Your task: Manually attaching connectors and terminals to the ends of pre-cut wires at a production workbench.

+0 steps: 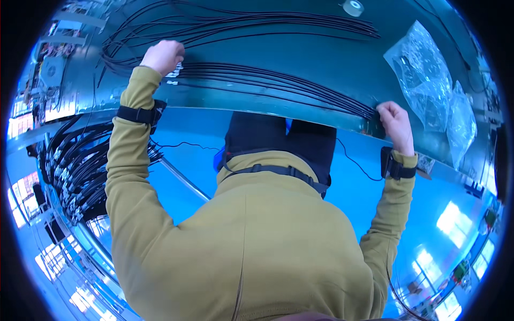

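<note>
A bundle of thin black cables (278, 80) lies lengthwise along the near side of the green table, looping round at the left. My left hand (163, 56) is over the left part of the bundle with its fingers closed; whatever is in them is hidden. Small white tags (172, 82) show on the cables just below those fingers. At the right-hand ends of the bundle, the fingertips of my right hand (396, 122) are pinched together on a black cable end. The cables between both hands run nearly side by side, with one or two lying apart from the rest.
The cables' other run (278, 18) stretches along the far side of the green table (300, 51). Clear plastic bags (423, 75) lie at the right, and a tape roll (353, 7) sits at the far edge. Many black cables (80, 171) hang on a rack at the left.
</note>
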Demonstrator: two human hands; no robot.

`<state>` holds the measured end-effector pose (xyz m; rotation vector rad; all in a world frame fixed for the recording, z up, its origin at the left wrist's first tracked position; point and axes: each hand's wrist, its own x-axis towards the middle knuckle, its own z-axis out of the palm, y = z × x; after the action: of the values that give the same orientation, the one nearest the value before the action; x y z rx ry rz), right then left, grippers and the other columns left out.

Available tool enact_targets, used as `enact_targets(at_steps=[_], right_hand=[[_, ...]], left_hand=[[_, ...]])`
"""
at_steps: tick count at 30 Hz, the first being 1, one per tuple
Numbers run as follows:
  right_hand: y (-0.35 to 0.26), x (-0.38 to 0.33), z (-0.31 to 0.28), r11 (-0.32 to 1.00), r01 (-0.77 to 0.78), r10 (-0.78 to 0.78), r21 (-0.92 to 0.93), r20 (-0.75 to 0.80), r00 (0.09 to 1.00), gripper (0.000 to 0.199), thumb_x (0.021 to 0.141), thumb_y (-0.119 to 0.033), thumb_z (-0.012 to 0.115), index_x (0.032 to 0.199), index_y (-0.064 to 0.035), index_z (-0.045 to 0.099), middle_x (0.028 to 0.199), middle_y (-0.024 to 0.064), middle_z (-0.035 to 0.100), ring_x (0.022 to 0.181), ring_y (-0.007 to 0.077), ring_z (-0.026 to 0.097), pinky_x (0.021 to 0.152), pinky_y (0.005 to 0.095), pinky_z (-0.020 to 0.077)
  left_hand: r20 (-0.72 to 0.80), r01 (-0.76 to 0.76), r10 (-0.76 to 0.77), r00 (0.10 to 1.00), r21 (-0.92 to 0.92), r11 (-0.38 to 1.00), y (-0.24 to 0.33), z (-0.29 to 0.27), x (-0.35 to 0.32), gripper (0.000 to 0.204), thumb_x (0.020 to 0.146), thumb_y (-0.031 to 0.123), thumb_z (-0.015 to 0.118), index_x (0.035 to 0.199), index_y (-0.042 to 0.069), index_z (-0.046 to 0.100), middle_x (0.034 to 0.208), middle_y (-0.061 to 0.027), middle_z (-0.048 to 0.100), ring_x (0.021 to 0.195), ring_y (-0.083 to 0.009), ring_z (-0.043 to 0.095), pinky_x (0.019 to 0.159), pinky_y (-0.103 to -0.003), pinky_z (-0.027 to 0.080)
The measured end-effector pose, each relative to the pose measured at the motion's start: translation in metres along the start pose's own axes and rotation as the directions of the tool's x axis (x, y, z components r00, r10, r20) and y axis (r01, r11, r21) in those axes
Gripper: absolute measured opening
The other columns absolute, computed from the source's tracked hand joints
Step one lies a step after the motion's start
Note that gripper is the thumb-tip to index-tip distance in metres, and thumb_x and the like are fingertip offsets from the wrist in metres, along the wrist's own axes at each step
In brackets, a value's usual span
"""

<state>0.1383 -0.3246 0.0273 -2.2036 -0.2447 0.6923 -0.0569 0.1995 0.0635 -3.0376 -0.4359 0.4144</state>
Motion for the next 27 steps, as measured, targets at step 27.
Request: enact_targets(at_steps=[27], right_hand=[[-0.013, 0.023, 0.023, 0.354, -0.014, -0.004, 0.935, 0.016, 1.0, 0.016, 0.097, -0.015, 0.054, 0.106, -0.0031, 0.049, 0.096, 0.0143, 0.064, 0.059, 0.0048, 0.043, 0.043, 0.0152, 0.0343]], left_hand=[[-0.527, -0.754, 0.545, 0.652, -0.528, 0.391, 0.309, -0.018, 0.083, 0.008, 0.083, 0.005, 0.061, 0.088, -0.001, 0.06, 0.078, -0.0169, 0.057, 0.072, -0.0343, 0.058, 0.065, -0.04, 0.047]])
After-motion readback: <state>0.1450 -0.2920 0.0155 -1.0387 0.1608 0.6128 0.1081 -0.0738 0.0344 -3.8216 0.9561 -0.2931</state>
